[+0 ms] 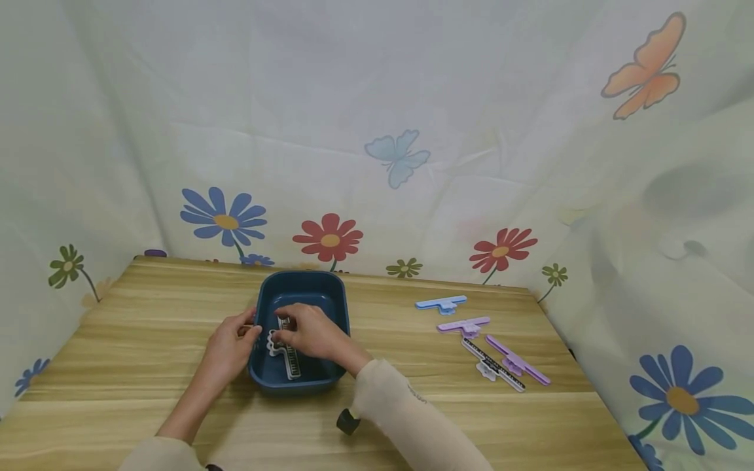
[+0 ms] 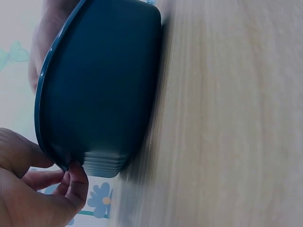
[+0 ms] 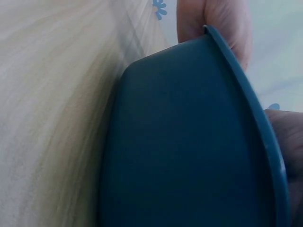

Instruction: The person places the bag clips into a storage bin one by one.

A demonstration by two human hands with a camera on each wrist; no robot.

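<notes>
A dark blue rectangular bin (image 1: 303, 280) stands on the wooden table. My left hand (image 1: 231, 347) pinches its left rim, the thumb at the edge and curled fingers against the outer wall, as the left wrist view shows. Inside the bin my right hand (image 1: 312, 332) reaches over the right side and holds a black-and-white bag clip (image 1: 292, 366) between thumb and fingers. The clip lies lengthwise, its wavy-edged white handle toward the left; part of it is hidden under the fingers. In the right wrist view the bin's wall (image 3: 189, 132) hides the clip.
To the right on the table (image 1: 400, 405) lie a blue clip (image 1: 440, 303), a lilac clip (image 1: 464, 324), a purple clip (image 1: 530, 369) and another black-and-white clip (image 1: 501, 373). A flower-printed cloth (image 1: 306, 163) hangs behind the table. Near my right sleeve is a small black object (image 1: 348, 422).
</notes>
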